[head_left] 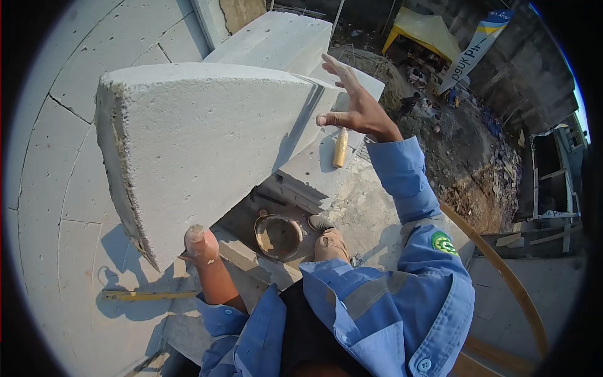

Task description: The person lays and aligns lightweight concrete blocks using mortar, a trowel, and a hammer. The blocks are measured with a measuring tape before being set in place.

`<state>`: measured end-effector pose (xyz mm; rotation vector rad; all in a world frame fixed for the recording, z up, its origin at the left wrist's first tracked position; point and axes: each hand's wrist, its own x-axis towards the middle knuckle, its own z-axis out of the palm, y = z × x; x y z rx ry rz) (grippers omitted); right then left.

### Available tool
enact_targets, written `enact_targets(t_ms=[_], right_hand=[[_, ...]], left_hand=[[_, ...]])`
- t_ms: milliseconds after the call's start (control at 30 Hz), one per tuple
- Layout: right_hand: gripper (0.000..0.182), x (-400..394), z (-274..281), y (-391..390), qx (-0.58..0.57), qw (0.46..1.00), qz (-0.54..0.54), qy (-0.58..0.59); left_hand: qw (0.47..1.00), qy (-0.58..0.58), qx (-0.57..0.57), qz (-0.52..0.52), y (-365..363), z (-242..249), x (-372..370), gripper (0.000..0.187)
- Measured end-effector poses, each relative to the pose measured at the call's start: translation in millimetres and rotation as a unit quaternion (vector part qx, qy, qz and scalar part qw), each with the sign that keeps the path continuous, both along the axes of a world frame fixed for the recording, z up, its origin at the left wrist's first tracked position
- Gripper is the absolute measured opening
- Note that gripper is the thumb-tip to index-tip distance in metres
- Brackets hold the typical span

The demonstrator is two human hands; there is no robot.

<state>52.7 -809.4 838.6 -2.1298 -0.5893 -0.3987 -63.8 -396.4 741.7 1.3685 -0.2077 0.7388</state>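
A big pale aerated concrete block (201,138) is tilted up in front of me, its rough end facing left. My left hand (202,244) grips its lower edge, the thumb on the near face and the other fingers hidden behind. At the block's far right end, my right hand (359,112) is raised with fingers stretched and apart, casting a shadow stripe on the face. Just below this hand stands a yellowish wooden handle (340,149); the rest of that tool is hidden.
A mortar-stained bucket (278,237) sits below, beside my foot (321,223). Another pale block (276,41) lies behind. The jointed block wall (56,157) rises at left, near a yellow bar (147,295). Ground drops away at right, toward a yellow tent (424,31) and banner (477,50).
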Motion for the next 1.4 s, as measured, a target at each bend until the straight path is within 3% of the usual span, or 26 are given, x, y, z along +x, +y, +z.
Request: enact_targets(t_ms=[67, 100, 167, 200, 267, 367, 467, 533, 600, 667, 700, 733, 767, 833, 867, 900, 967, 1033, 1067, 1100, 1133, 1167, 1200, 1267, 1333, 1400], right_hand=[[0.129, 10.9, 45.3, 22.7, -0.123, 0.986, 0.101, -0.050], [0.130, 17.5, 57.2, 40.0, -0.173, 0.972, 0.151, -0.042], [0.121, 28.7, 59.4, 79.1, -0.255, 0.938, 0.235, -0.017], [0.121, 35.9, 57.0, 95.1, -0.255, 0.937, 0.237, -0.016], [0.100, 45.6, 49.9, 122.7, -0.241, 0.916, 0.307, 0.087], [0.099, 27.8, 54.4, 153.6, -0.338, 0.900, 0.271, 0.040], [0.100, 3.3, 51.3, 160.1, -0.306, 0.910, 0.272, -0.067], [0.091, -18.6, 57.5, 170.1, -0.235, 0.920, 0.292, -0.112], [0.097, -42.9, 70.3, 188.0, -0.227, 0.929, 0.290, -0.029], [0.098, -62.8, 85.4, 213.2, -0.177, 0.929, 0.323, -0.037], [0.095, -76.5, 93.8, 228.7, -0.161, 0.929, 0.332, 0.027], [0.094, -85.4, 93.6, 244.3, -0.132, 0.925, 0.353, 0.041], [0.093, -93.1, 91.5, 258.7, -0.120, 0.924, 0.346, 0.112], [0.092, -104.2, 76.6, 282.2, -0.121, 0.914, 0.338, 0.190], [0.094, -99.3, 55.3, 285.7, -0.130, 0.921, 0.315, 0.190], [0.096, -101.4, 33.4, 297.0, -0.138, 0.928, 0.289, 0.189], [0.100, -111.7, -11.9, 326.0, -0.123, 0.922, 0.270, 0.248], [0.105, -116.0, -61.1, 354.3, -0.127, 0.909, 0.208, 0.338], [0.107, -116.0, -89.5, 369.1, -0.157, 0.898, 0.175, 0.372], [0.105, -113.4, -129.3, 384.5, -0.196, 0.903, 0.138, 0.356], [0.103, -111.6, -168.8, 399.0, -0.235, 0.906, 0.102, 0.338], [0.099, -115.5, -197.9, 416.2, -0.266, 0.901, 0.092, 0.331], [0.095, -117.9, -225.5, 434.6, -0.293, 0.896, 0.088, 0.321], [0.091, -115.9, -286.6, 449.9, -0.308, 0.886, 0.092, 0.334], [0.088, -118.4, -332.7, 470.5, -0.322, 0.875, 0.101, 0.347], [0.083, -123.8, -361.4, 479.5, -0.327, 0.884, 0.096, 0.321]], left_hand=[[0.997, 0.052, -0.052, -0.023, 25.5, -31.1, -13.2, 0.078], [0.986, 0.082, -0.142, -0.009, 26.7, -27.1, -14.7, 0.085], [0.991, 0.052, -0.116, -0.042, 40.0, -33.9, -19.6, 0.087], [0.993, 0.019, -0.088, -0.074, 44.9, -36.5, -22.6, 0.090], [0.993, 0.012, -0.101, -0.063, 35.4, -25.7, -30.4, 0.094], [0.992, 0.010, -0.117, -0.053, 40.1, -24.9, -38.6, 0.102], [0.987, 0.019, -0.148, -0.062, 85.8, -34.4, -47.1, 0.108], [0.981, -0.026, -0.155, -0.113, 132.8, -27.4, -55.6, 0.098], [0.975, -0.047, -0.192, -0.103, 156.8, 16.0, -57.2, 0.095], [0.976, -0.017, -0.208, -0.060, 172.0, 65.5, -54.2, 0.084], [0.986, -0.026, -0.163, -0.016, 169.7, 89.9, -50.9, 0.086], [0.994, -0.005, -0.107, 0.025, 217.8, 54.9, -29.3, 0.089], [0.934, 0.170, -0.305, 0.071, 185.1, 80.4, -44.8, 0.042], [0.979, 0.117, -0.127, 0.111, 174.3, 50.0, -64.6, 0.092], [0.979, 0.117, -0.137, 0.092, 160.1, 14.4, -74.2, 0.101], [0.958, 0.226, -0.152, 0.085, 151.8, -34.2, -92.9, 0.082], [0.899, 0.326, -0.286, -0.056, 110.2, -147.0, -149.5, 0.092], [0.805, 0.432, -0.377, -0.152, 31.7, -278.8, -216.0, 0.107], [0.712, 0.510, -0.446, -0.187, -3.5, -311.7, -245.1, 0.105], [0.629, 0.514, -0.561, -0.162, -31.5, -308.9, -270.8, 0.106], [0.560, 0.426, -0.699, -0.130, -83.9, -369.9, -293.2, 0.104], [0.491, 0.395, -0.761, -0.152, -100.1, -369.8, -308.5, 0.096], [0.487, 0.383, -0.770, -0.153, -104.9, -373.3, -306.5, 0.096], [0.519, 0.242, -0.818, -0.056, -105.1, -380.0, -302.8, 0.086], [0.485, 0.233, -0.843, 0.002, -91.0, -397.5, -306.3, 0.078], [0.507, 0.151, -0.848, 0.046, -85.7, -409.1, -310.0, 0.075]])
